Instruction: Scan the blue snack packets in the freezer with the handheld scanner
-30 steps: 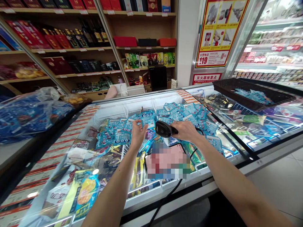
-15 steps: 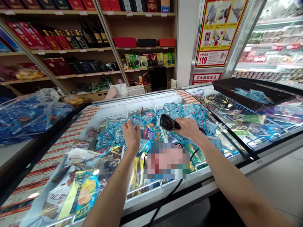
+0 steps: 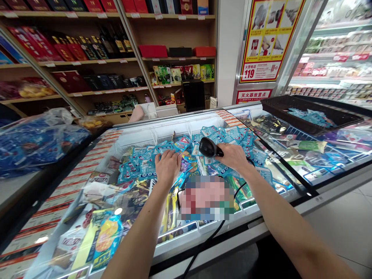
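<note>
A black, rounded handheld scanner is held by its handle in the right hand, whose fingers are closed around it; its head is raised above the packets and turned toward the left. The left hand is lowered palm-down over a loose pile of flat, light-blue plastic packets, its fingers partly bent and close together. Whether a packet is gripped beneath them cannot be told, since the fingertips are hidden. Just beyond them, a blue packet with red-and-white print is seen on the pile, inside a white-walled chest freezer.

Two slick packets could easily be picked up as one, because they are overlapped and thin. A code could be misread if a neighbouring packet is caught by the scanner, as many are crowded under its head. A packet could also be let slip past the white wire divider into the mixed goods. The black cable is draped over the front edge beside a pixelated flat object, which could be snagged and dragged if the scanner is pulled far.
</note>
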Action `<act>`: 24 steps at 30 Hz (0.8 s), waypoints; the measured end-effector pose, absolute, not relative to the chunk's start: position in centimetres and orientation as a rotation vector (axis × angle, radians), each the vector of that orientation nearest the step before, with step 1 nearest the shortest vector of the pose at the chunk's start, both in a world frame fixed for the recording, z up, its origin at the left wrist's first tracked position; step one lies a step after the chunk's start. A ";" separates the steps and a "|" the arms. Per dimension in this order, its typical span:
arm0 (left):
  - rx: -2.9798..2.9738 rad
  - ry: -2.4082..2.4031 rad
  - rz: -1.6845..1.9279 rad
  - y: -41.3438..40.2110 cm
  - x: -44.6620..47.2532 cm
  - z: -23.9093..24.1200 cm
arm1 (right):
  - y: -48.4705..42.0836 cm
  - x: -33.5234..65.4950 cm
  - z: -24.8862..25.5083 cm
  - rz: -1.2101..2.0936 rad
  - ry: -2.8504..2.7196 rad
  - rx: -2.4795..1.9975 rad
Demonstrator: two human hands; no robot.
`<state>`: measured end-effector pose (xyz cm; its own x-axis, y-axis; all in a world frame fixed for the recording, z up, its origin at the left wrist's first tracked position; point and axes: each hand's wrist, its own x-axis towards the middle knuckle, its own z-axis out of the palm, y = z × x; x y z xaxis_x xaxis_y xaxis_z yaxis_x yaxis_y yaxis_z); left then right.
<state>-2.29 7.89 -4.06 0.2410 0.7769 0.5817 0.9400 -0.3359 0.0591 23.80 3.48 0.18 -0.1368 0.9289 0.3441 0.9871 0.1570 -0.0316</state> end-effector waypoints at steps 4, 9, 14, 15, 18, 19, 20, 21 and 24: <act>-2.094 -1.664 -0.761 7.9 -2.5 -4.3 | 3.5 24.0 0.2 -0.285 -2.110 -1.900; -2.162 -1.566 -0.715 8.0 -2.3 -4.3 | 3.6 24.0 0.1 -0.288 -2.077 -1.923; -2.621 -1.176 -0.562 8.4 -1.8 -4.3 | 3.5 23.8 0.2 -0.276 -2.100 -1.932; -2.681 -1.133 -0.523 8.5 -1.8 -4.3 | 3.4 23.7 0.2 -0.276 -2.106 -1.935; -2.744 -1.126 -0.487 8.4 -1.7 -4.1 | 3.3 23.6 0.3 -0.275 -2.118 -1.940; -2.725 -1.156 -0.507 8.3 -1.6 -4.0 | 3.3 23.5 0.3 -0.273 -2.119 -1.941; -2.691 -1.194 -0.531 8.2 -1.7 -3.9 | 3.4 23.5 0.3 -0.274 -2.118 -1.941; -2.650 -1.234 -0.552 8.1 -1.7 -3.7 | 3.4 23.5 0.3 -0.276 -2.116 -1.938; -2.558 -1.321 -0.570 8.0 -1.8 -3.5 | 3.5 23.6 0.1 -0.289 -2.114 -1.918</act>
